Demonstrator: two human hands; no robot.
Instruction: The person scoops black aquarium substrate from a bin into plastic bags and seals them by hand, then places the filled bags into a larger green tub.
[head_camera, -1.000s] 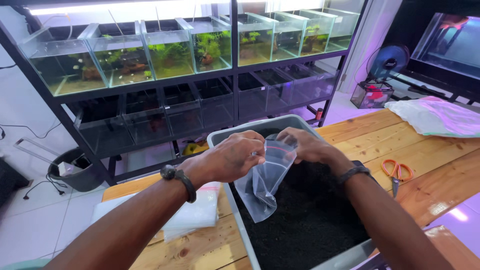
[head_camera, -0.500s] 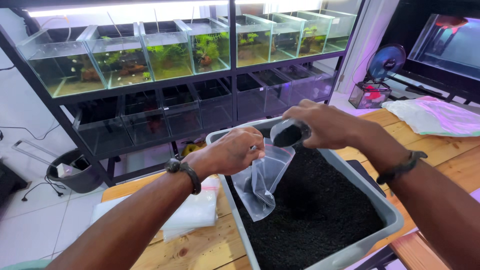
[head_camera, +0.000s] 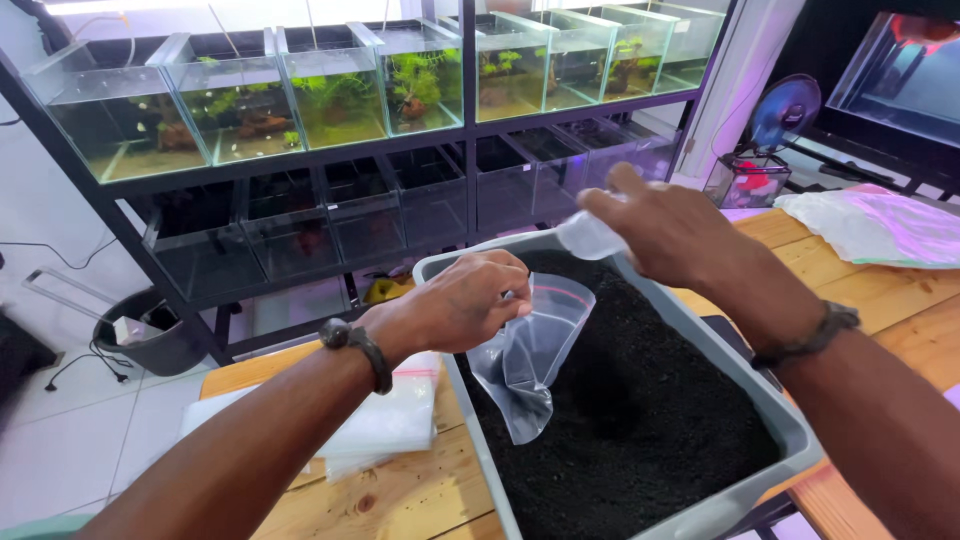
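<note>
My left hand (head_camera: 470, 300) pinches the rim of a clear zip-top plastic bag (head_camera: 530, 360), which hangs open over a grey tub (head_camera: 690, 515) filled with black granular substrate (head_camera: 640, 410). My right hand (head_camera: 660, 230) is raised just above and to the right of the bag's mouth. It grips a small clear plastic cup (head_camera: 588, 236), tipped towards the bag. The cup's contents are hidden by my fingers. Both wrists wear dark bands.
A stack of clear plastic bags (head_camera: 390, 425) lies on the wooden table (head_camera: 400, 495) left of the tub. More plastic sheets (head_camera: 880, 225) lie at the far right. A black metal rack (head_camera: 465, 120) of glass aquariums stands behind. A dark bucket (head_camera: 150, 335) sits on the floor.
My right hand left the bag's rim, scooped dark substrate with the cup, lifted it and now tips it over the bag's mouth. My left hand kept the bag open.
</note>
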